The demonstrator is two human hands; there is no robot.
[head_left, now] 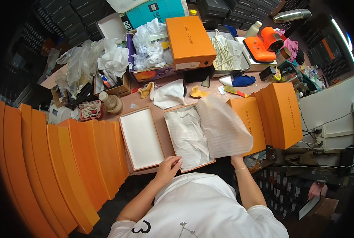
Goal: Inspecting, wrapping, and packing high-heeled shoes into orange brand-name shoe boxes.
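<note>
An open orange shoe box (173, 143) lined with white tissue paper (187, 137) lies in front of me. My left hand (168, 168) rests on its near edge, fingers on the tissue. My right hand (236, 159) is mostly hidden behind a white translucent foam sheet (224, 125) that it holds up over the right side of the box. The box's lid (141, 139), white inside, lies upturned just left of it.
Rows of orange boxes (66, 158) stand on edge at my left, more orange boxes (282, 113) at my right. Behind are crumpled paper (150, 43), a closed orange box (189, 39), a tray of sticks (224, 51), an orange device (264, 43) and a yellow-handled brush (235, 91).
</note>
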